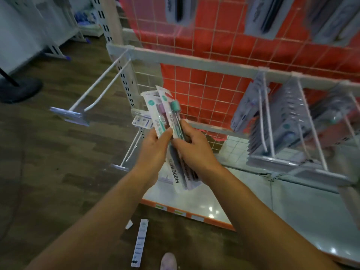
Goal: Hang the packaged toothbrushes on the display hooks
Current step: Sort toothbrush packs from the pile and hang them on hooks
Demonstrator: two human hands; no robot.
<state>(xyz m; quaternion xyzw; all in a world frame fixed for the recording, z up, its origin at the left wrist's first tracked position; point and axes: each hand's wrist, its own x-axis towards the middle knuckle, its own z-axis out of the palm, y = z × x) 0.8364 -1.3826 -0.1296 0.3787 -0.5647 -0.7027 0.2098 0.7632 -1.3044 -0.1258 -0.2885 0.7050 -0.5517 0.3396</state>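
While a fanned bundle of packaged toothbrushes [171, 133] is gripped between both hands in the head view, the step in hand is judged to be the sorting out of a single pack for hanging. The left hand [153, 151] is closed on the lower left of the bundle, its thumb pressed against the front pack; the right hand [194, 147] is clenched around the handles at about 3 o'clock of the left one. The packs rise from the hands toward 12 o'clock, with their hang-holes at the top. An empty display hook [101, 88] is seen at 10 o'clock from the hands, well apart, and loaded hooks [282, 123] at 3 o'clock. Next, one pack would need to be separated and its hole threaded over a hook tip. Another pack [139, 243] lies on the floor [48, 162] at 6 o'clock.
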